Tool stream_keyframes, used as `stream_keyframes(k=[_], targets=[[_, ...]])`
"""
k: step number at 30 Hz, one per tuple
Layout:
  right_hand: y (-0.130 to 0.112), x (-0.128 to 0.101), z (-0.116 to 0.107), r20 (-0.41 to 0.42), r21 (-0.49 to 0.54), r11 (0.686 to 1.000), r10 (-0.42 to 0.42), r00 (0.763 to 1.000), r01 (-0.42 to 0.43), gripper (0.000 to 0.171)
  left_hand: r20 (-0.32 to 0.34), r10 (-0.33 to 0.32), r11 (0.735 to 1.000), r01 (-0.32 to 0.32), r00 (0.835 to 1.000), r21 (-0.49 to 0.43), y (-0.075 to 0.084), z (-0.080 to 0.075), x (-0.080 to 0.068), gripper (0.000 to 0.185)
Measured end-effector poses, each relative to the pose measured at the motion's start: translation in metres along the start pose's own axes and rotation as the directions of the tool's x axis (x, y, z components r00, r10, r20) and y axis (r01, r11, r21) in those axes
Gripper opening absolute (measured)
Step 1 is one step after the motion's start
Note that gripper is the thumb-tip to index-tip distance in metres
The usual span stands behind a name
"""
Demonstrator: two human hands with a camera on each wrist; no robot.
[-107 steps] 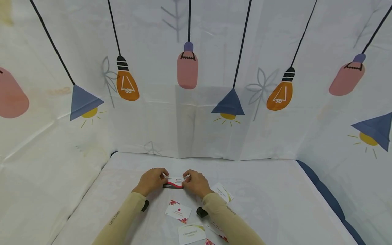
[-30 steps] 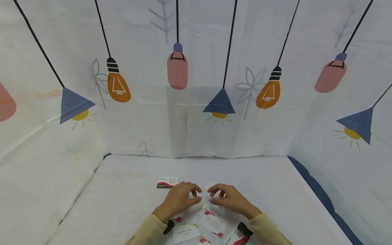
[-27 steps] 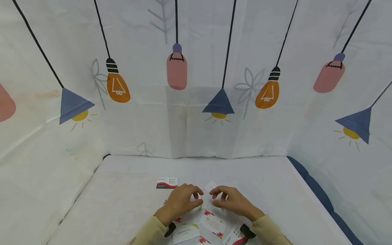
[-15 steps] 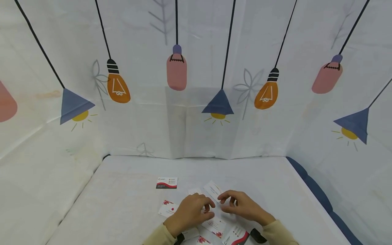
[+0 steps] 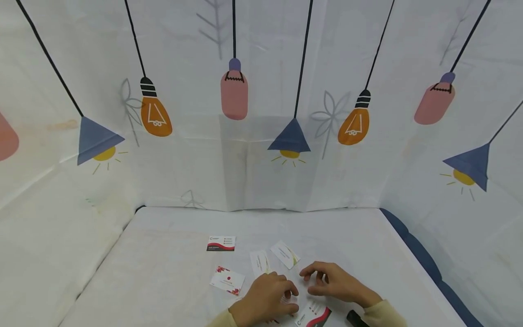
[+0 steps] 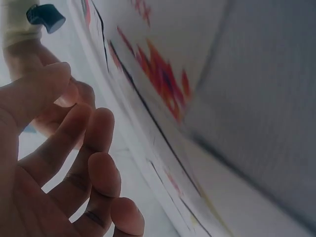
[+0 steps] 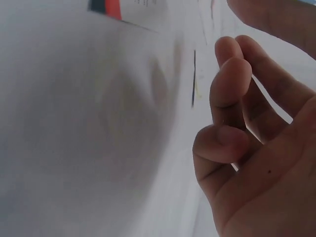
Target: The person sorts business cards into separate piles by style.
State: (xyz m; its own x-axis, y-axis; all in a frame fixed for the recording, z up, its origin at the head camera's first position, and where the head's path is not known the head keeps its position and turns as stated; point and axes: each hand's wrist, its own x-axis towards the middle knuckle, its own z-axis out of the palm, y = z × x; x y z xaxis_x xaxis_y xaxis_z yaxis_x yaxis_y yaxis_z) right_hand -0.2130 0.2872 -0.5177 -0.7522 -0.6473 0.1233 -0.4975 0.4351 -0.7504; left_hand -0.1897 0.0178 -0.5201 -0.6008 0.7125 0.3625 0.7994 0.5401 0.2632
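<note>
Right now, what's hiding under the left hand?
A card with red marks peeks out under the left hand; most of it is covered. Whether more cards lie beneath cannot be seen.

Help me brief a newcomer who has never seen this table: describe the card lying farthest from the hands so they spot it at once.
Start at the white table in front of the lamp-print backdrop. Beyond both hands, toward the backdrop and left of centre, one business card lies flat and alone. Unlike the green-accented cards nearby, it is white above with a red and black wave along its lower edge.
</note>
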Motion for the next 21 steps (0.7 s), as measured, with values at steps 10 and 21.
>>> stream_keyframes(k=[10, 21], targets=[[0.002, -0.015, -0.006, 0.075, 0.018, 0.998, 0.064, 0.995, -0.066, 0.037, 0.108, -0.011, 1.000, 0.012, 0.994, -0.004, 0.014, 0.011, 0.003, 0.027], [0.002, -0.025, -0.005, 0.153, 0.048, 0.996, 0.065, 0.986, -0.073, 0.044, 0.154, -0.068, 0.991, 0.048, 0.986, 0.125, 0.032, 0.012, 0.005, 0.038]])
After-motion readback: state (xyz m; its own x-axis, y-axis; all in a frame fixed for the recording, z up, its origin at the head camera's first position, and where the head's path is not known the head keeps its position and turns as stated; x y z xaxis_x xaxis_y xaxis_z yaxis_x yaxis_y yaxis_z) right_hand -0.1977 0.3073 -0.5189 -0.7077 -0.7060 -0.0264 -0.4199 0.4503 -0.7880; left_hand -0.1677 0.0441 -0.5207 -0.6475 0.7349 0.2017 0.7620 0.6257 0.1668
